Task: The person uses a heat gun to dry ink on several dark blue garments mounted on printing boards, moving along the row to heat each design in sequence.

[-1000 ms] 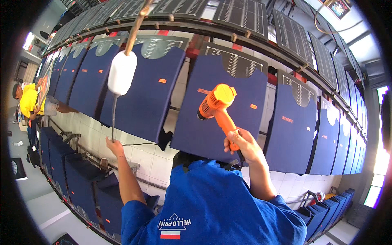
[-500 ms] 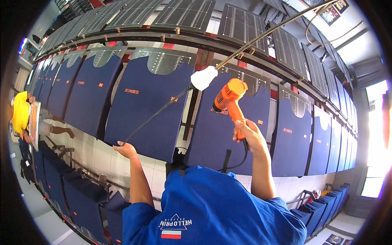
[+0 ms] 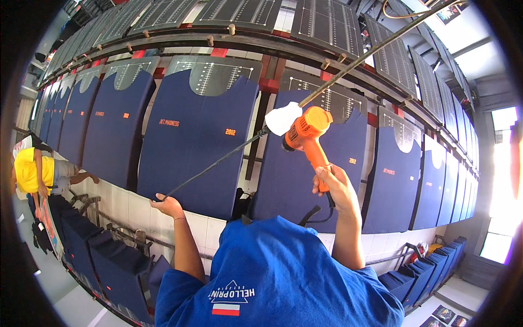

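My right hand [image 3: 339, 188] is wrapped round the handle of an orange heat gun [image 3: 311, 136], its nozzle pointing left. A black cord loops down from the handle's base. On the left, my left hand [image 3: 169, 207] pinches a thin black cable [image 3: 215, 163] at the lower edge of a navy shirt [image 3: 196, 139] stretched over a grey board. The cable runs up to a white wrapped connector [image 3: 283, 118] at the end of a long dark rod [image 3: 370, 54]. In this view the connector overlaps the heat gun's left side. Behind the gun is another navy shirt [image 3: 289, 180].
A row of boards with navy shirts stretches to both sides, beneath a dark rail [image 3: 261, 42]. Beyond it stand bare grey boards [image 3: 327, 24]. Behind me runs another row of navy-covered boards [image 3: 117, 259]. At the far left is a person in a yellow shirt [image 3: 34, 171].
The white connector has shifted right and down, against the heat gun in the picture. My hands keep nearly the same places. The person in yellow has turned, lowering the board they carry.
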A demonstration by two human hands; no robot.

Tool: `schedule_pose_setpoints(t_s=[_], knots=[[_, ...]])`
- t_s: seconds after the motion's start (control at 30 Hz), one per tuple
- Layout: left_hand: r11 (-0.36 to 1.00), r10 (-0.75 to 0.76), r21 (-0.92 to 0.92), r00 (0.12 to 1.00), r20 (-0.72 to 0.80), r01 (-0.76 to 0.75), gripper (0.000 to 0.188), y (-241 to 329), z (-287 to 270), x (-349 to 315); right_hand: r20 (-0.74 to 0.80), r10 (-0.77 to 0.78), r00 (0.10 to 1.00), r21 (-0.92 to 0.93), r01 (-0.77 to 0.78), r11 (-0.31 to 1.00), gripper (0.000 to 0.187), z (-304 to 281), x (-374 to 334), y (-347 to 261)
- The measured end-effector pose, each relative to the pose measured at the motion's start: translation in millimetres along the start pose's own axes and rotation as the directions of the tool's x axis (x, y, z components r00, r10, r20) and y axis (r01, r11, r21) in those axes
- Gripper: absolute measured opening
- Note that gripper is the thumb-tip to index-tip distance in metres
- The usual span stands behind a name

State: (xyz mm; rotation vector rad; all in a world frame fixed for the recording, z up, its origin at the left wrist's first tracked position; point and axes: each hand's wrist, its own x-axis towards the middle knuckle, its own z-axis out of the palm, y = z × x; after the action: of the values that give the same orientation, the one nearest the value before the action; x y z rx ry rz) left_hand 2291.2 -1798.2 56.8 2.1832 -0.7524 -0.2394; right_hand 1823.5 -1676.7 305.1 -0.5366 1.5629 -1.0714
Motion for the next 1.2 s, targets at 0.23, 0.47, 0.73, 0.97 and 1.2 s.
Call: schedule_pose_setpoints(t_s=[0.23,0.47,0.73,0.97,1.2], knots=[[0.999,-0.015,0.049,1.000,-0.021,0.016,0.058,1,1,0,-0.024,-0.030,0.999,-0.034,0.029,0.999,0.029,9,-1,3],[0.999,0.027,0.039,0.999,-0.026,-0.026,0.058,-1,3,1,0.015,-0.024,1.000,-0.049,0.025,0.998,0.034,8,1,3],[1.000,0.002,0.020,1.000,0.004,-0.002,0.059,1,2,0,-0.031,-0.024,0.999,-0.077,0.021,0.997,0.027,9,2,-1],[1.000,-0.005,0.021,1.000,-0.013,0.005,0.058,-2,2,2,-0.063,-0.015,0.998,-0.065,0.011,0.998,0.027,0,-1,4],[1.000,-0.005,0.030,1.000,-0.006,0.005,0.057,0,0,1,-0.090,0.009,0.996,-0.038,-0.012,0.999,0.025,-11,-3,6]])
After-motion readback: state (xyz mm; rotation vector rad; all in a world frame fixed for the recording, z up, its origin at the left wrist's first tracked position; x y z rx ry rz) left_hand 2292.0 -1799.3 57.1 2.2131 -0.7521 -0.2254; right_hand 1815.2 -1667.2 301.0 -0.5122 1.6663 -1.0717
